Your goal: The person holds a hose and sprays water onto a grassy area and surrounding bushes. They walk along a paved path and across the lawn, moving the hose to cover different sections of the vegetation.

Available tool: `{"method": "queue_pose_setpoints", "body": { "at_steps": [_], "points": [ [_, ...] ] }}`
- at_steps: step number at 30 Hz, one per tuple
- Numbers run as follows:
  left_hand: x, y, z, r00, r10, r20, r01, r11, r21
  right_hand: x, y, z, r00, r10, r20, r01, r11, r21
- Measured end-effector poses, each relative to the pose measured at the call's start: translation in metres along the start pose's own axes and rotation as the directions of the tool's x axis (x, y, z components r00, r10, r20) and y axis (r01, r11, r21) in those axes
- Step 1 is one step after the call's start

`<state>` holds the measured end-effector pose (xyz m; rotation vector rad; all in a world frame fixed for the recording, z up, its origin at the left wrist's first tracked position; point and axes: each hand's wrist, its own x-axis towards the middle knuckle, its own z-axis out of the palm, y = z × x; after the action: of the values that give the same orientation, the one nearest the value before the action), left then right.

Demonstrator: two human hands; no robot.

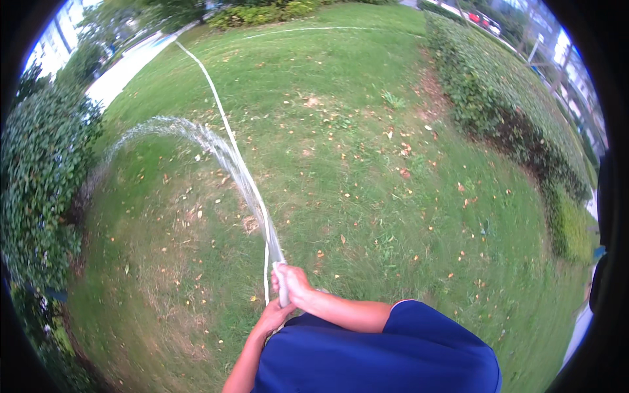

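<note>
A pale garden hose [284, 299] is in both my hands, its open end pointing forward and slightly left. Near that end, my right hand [293, 285] is closed with its fingers wrapped round the hose. Lower and closer to my body, my left hand [272, 317] grips the same hose, its fingers partly hidden. Water [190, 130] shoots out of the end, arcs to the left and comes down by the base of a bush [46, 177]. The white length of hose [219, 105] runs over the grass from beside my hands to the far left.
A clipped hedge [504, 98] borders the lawn on the right. Fallen leaves [405, 150] lie scattered over the grass [367, 229]. At the far left is a pale paved path [124, 72]. Beyond the hedge, at the upper right, stand parked vehicles [483, 22].
</note>
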<state>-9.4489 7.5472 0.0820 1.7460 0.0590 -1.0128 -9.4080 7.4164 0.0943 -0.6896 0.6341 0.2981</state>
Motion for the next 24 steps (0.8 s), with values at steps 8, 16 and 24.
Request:
{"method": "queue_pose_setpoints", "body": {
  "at_steps": [8, 16, 24],
  "points": [
    [0.081, 0.067, 0.058, 0.919, -0.010, 0.394, -0.123, 0.942, 0.312, -0.002, -0.066, -0.097, 0.937, -0.147, -0.318, 0.247, 0.921, 0.302],
    [0.073, 0.085, 0.054, 0.715, -0.164, 0.680, -0.278, 0.825, 0.492, -0.041, -0.029, -0.105, 0.857, -0.135, -0.497, 0.373, 0.828, 0.419],
    [0.046, 0.008, -0.037, 0.633, -0.163, 0.757, -0.207, 0.906, 0.368, -0.034, 0.052, -0.012, 0.868, -0.208, -0.451, 0.352, 0.898, 0.264]
  ]
}}
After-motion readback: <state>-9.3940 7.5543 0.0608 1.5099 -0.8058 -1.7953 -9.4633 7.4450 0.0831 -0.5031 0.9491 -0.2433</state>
